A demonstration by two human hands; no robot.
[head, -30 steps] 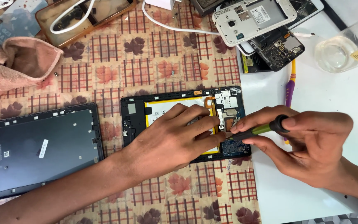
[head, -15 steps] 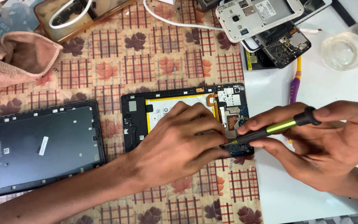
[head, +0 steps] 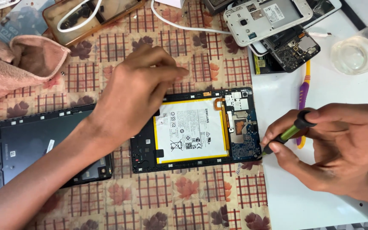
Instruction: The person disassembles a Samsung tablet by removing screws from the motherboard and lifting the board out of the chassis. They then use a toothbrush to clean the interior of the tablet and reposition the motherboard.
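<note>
In the head view, an opened tablet (head: 194,127) lies flat on the leaf-patterned cloth of the desk (head: 184,191), baring a white, yellow-edged rectangular battery (head: 190,130) with black label marks and a blue circuit board (head: 243,136). The left hand (head: 135,91) hovers over its left part with fingers loosely curled, holding nothing. The right hand (head: 333,147) grips a green-and-black screwdriver (head: 288,134), tip at the tablet's lower right corner.

2 bare hands, the left hand (head: 139,85) and the right hand (head: 341,145), show no rings, gloves, watch or sleeves; forearms are uncovered too.
</note>
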